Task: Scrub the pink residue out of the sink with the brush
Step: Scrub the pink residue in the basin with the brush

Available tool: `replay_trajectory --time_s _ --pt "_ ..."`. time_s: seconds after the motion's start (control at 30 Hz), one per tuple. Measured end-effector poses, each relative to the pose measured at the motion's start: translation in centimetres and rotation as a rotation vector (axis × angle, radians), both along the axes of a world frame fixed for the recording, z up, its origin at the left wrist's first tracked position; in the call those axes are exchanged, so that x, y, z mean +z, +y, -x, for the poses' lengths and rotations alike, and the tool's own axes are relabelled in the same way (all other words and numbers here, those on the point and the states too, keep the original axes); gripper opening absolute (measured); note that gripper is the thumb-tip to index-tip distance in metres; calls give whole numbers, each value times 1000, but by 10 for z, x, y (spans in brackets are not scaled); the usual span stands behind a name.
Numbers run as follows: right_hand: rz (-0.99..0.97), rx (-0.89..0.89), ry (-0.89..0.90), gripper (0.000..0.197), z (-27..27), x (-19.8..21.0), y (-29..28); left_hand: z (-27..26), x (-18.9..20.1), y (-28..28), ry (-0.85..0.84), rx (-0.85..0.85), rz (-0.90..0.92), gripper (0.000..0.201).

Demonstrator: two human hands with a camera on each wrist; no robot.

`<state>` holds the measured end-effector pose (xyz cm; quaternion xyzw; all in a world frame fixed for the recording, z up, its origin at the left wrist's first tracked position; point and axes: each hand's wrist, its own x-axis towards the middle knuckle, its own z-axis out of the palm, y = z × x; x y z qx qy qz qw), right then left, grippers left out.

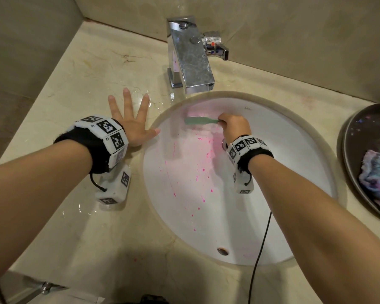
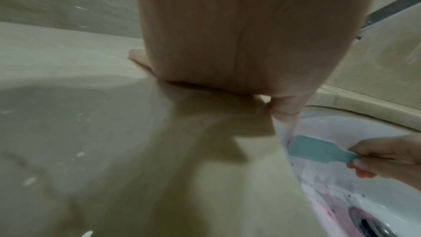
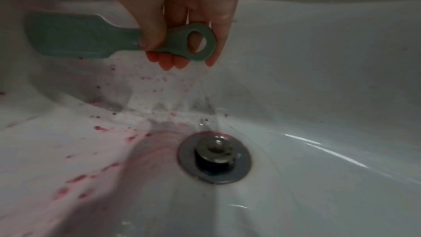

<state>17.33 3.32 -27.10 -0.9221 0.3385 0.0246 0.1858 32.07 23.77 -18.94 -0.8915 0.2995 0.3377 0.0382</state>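
Observation:
A white oval sink (image 1: 294, 172) is set in the beige counter. Pink residue (image 1: 193, 154) streaks and spots its left half, running down towards the drain (image 3: 215, 156). My right hand (image 1: 234, 127) grips the handle of a teal brush (image 1: 199, 121), whose head lies against the far wall of the basin under the tap. The right wrist view shows the fingers curled round the brush (image 3: 91, 39) handle near its ring end. My left hand (image 1: 132, 119) rests flat on the counter left of the sink, fingers spread, thumb at the rim.
A chrome tap (image 1: 190, 55) stands behind the sink, its spout over the basin's far edge. At the right, a dark round tray (image 1: 351, 137) holds a purple-blue cloth (image 1: 377, 178). The counter (image 1: 86, 69) is wet near the tap. A black cable (image 1: 261, 244) crosses the sink's front.

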Motion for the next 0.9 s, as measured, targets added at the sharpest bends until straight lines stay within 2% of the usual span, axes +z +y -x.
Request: replay_trajectory --time_s 0.17,0.3,0.4,0.6,0.7,0.9 --pt "31 77 123 26 -12 -2 11 -1 0 0 5 -1 -5 84" --pt "66 -61 243 26 4 0 -4 -1 -1 0 -3 3 -3 84" --pt "74 -91 235 24 15 3 -10 0 0 0 -9 7 4 84" --pt "17 -4 87 25 3 -5 6 1 0 -1 -8 7 0 84" --pt "27 75 137 26 -2 -8 11 1 1 -1 -11 8 -7 84" --pt "70 -87 280 23 18 -5 -17 0 -1 -1 -22 6 -11 85"
